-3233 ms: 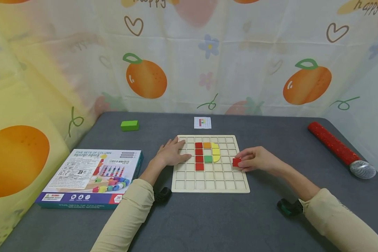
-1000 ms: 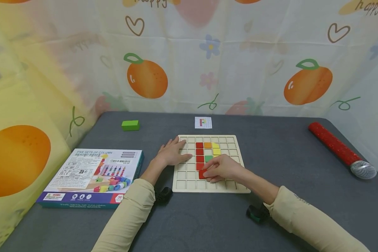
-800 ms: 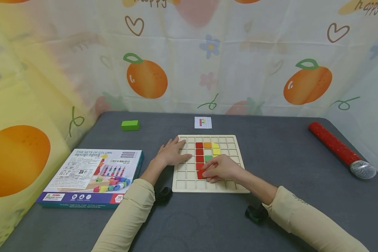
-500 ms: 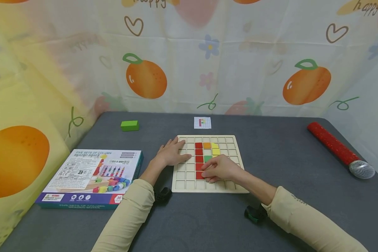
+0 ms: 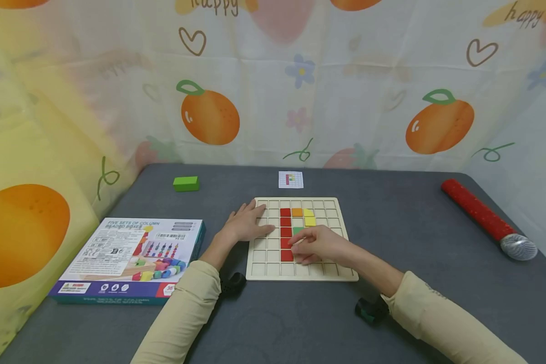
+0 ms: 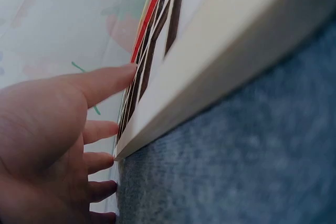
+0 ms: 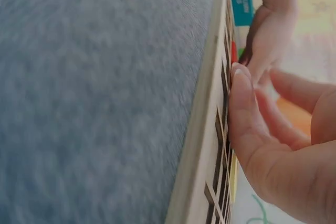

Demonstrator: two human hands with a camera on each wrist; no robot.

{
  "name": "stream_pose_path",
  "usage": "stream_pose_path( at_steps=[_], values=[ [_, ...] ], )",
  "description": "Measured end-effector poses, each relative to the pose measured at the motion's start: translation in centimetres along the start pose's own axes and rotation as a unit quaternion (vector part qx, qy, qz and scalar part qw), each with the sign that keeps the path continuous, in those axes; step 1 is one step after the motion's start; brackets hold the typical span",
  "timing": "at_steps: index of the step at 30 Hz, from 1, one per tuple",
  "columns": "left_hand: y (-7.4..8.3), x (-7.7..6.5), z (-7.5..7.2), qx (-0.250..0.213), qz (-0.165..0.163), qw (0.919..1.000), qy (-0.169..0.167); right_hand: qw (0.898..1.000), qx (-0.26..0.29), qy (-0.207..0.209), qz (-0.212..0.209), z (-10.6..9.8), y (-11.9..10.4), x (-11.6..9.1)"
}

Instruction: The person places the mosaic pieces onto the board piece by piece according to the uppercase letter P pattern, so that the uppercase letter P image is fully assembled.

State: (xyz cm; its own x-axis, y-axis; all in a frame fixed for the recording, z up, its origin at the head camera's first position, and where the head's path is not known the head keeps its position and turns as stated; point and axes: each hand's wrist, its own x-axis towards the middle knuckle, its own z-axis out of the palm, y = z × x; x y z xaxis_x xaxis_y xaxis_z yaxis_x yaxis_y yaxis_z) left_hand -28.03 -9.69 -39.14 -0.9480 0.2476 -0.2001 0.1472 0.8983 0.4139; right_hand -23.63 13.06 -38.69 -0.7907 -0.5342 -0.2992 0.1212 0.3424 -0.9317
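Observation:
A pale gridded board [image 5: 264, 273] lies on the table, with a column of several red blocks in its cells. Beside that column are an orange block [image 5: 297, 212], yellow blocks [image 5: 309, 221] and a partly covered green block [image 5: 298, 230]. My left hand [image 5: 244, 223] rests on the board's left edge, fingers spread; the left wrist view shows its straight thumb over the rim. My right hand [image 5: 320, 245] is bent over the board, fingertips at the right edge of the lowest red block [image 5: 286, 256], which sits in its cell. In the right wrist view, thumb and forefinger stand apart.
Behind the board lies a small pattern card [image 5: 290, 179]. A green block [image 5: 186, 183] stands at the back left. A flat printed box [image 5: 132, 253] is left of the left arm. At the right lies a red microphone [image 5: 482, 215]. A patterned cloth hangs behind.
My right hand has brought the red block from the board's right edge to the column's lower end, where it slid left into its cell. My left hand has stayed in place.

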Motion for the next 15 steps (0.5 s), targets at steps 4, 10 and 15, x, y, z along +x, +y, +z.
stream_pose_path(
  at_steps=[4,10,15],
  values=[
    [-0.2,-0.1,0.0,-0.017,0.009,0.9998,0.010,1.000,0.001,-0.022,-0.023,-0.9,0.5,0.2],
    [0.0,-0.1,-0.3,-0.038,0.040,0.9949,0.083,0.973,-0.167,-0.022,-0.155,-2.5,0.1,0.4],
    [1.0,0.3,-2.4,-0.015,0.063,0.9878,0.142,0.861,-0.446,0.079,-0.232,-4.6,-1.8,1.5]
  ],
)
